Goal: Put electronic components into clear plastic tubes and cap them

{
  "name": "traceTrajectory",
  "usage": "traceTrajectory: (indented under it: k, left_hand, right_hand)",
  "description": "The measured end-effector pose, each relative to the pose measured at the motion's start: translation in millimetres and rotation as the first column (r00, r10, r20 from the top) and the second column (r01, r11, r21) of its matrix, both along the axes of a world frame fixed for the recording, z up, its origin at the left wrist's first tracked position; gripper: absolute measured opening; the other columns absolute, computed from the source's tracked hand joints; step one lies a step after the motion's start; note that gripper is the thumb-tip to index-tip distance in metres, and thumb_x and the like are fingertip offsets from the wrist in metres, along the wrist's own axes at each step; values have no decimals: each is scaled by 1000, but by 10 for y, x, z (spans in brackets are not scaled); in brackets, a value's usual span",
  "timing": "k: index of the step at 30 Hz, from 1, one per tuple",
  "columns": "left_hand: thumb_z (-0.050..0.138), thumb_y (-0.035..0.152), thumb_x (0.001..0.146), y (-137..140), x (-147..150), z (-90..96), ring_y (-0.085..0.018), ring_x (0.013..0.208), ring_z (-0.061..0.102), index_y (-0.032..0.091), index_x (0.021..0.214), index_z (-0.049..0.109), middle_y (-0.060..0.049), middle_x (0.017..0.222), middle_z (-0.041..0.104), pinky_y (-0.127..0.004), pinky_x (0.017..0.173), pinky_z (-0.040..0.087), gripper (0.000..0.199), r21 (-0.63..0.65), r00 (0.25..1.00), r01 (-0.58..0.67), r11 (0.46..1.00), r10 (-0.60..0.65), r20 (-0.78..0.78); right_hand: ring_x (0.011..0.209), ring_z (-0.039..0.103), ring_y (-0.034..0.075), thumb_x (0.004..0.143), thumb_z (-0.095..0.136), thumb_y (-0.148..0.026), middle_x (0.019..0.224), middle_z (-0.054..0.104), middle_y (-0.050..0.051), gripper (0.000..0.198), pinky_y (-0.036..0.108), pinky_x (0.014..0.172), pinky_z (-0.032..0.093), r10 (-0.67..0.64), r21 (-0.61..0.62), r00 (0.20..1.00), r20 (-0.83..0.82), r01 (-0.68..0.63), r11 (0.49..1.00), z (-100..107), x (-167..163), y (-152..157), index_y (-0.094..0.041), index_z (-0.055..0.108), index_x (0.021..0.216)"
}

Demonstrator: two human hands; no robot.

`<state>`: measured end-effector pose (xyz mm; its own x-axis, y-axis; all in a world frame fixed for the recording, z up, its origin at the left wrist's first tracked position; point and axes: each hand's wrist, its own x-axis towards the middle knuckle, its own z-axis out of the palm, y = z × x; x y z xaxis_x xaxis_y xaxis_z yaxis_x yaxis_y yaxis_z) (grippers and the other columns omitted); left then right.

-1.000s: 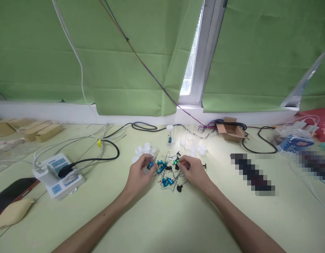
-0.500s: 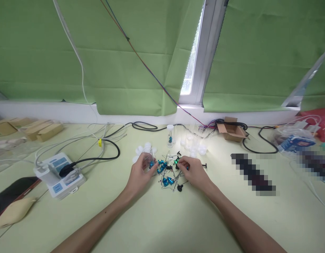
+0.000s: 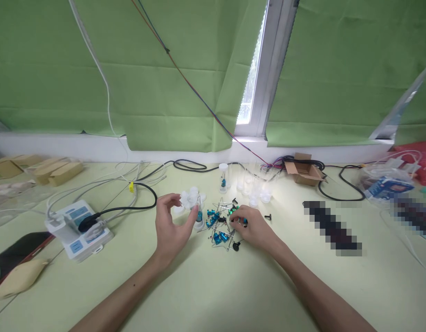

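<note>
My left hand (image 3: pixel 172 226) is open, thumb and fingers wide apart. Its thumb tip comes close to a clear plastic tube (image 3: pixel 199 220) standing upright with a blue metal part and a bent wire inside; whether they touch I cannot tell. Over the right side of a pile of small parts, my right hand (image 3: pixel 251 226) has its fingertips pinched together, and what they hold is hidden. Blue metal fittings (image 3: pixel 217 238), bent metal rods, a black round-headed piece (image 3: pixel 236 246) and green bits (image 3: pixel 233 210) make up the pile. A black T-shaped piece (image 3: pixel 268 216) lies to the right.
White caps (image 3: pixel 189 198) are heaped behind the left hand. A capped tube (image 3: pixel 223 179) with a blue part stands at the back, beside several clear tubes (image 3: pixel 247 183). A small cardboard box (image 3: pixel 304 174), cables and a white power strip (image 3: pixel 81 230) lie farther out.
My left hand has let go of the clear tube and drawn away to the left, its fingers opening. My right hand has shifted slightly among the parts.
</note>
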<state>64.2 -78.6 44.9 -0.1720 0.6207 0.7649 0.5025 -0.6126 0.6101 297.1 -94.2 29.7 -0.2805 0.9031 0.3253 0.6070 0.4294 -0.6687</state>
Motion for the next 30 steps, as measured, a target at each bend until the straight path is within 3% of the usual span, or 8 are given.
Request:
traceTrajectory:
  k: [3, 7, 10, 12, 15, 21, 30]
  left_hand:
    - [71, 18, 78, -54, 6, 16, -14, 73, 52, 22, 98, 52, -1, 86, 52, -30, 70, 49, 27, 77, 997, 29, 997, -23, -71]
    - [61, 12, 85, -125, 40, -31, -11, 56, 47, 20, 83, 57, 3, 65, 53, -24, 54, 40, 10, 96, 923, 204, 974, -159, -350]
    - [54, 16, 91, -153, 64, -91, -10, 50, 48, 20, 83, 61, 3, 60, 56, -23, 49, 36, 11, -83, 789, 299, 950, -296, -538]
    - [50, 20, 93, -162, 74, -118, -11, 50, 51, 21, 88, 64, 2, 62, 61, -24, 50, 37, 16, -258, 704, 287, 923, -385, -597]
    - [45, 21, 94, -168, 85, -124, -14, 54, 56, 23, 97, 67, -1, 69, 66, -26, 54, 40, 22, -421, 638, 249, 872, -475, -606]
    - [44, 21, 92, -162, 95, -117, -18, 59, 59, 24, 89, 69, -2, 66, 65, -27, 55, 39, 25, -506, 623, 281, 815, -556, -550]
    - [42, 18, 93, -150, 87, -144, -18, 59, 57, 24, 86, 66, -1, 66, 62, -27, 55, 35, 25, -505, 578, 234, 831, -536, -615]
  right_hand:
    - [86, 61, 20, 85, 61, -13, 93, 64, 6, 14, 31, 76, 48, 59, -41, 996, 70, -56, 998, 17, 7, -43, -21, 72, 88]
    - [93, 60, 22, 83, 59, -10, 99, 64, 7, 20, 33, 79, 48, 90, -88, 990, 107, -80, 993, 24, 10, -76, -21, 72, 92]
    - [93, 59, 23, 80, 57, -6, 97, 64, 7, 24, 33, 79, 48, 100, -86, 988, 121, -90, 992, 20, 11, -77, -20, 72, 92]
    - [92, 59, 22, 80, 56, -4, 96, 64, 6, 24, 33, 79, 48, 101, -74, 987, 121, -93, 993, 13, 12, -74, -20, 71, 91]
    - [91, 59, 22, 81, 55, -4, 95, 64, 6, 24, 33, 79, 48, 93, -63, 989, 118, -86, 994, 1, 11, -68, -20, 71, 90]
    - [89, 59, 21, 81, 53, -1, 94, 64, 7, 24, 31, 77, 47, 73, -36, 989, 125, -69, 997, 1, 4, -48, -19, 69, 88]
    - [83, 60, 19, 86, 60, -10, 90, 63, 5, 14, 29, 72, 45, 83, -68, 988, 126, -75, 995, 33, -4, -57, -19, 69, 82]
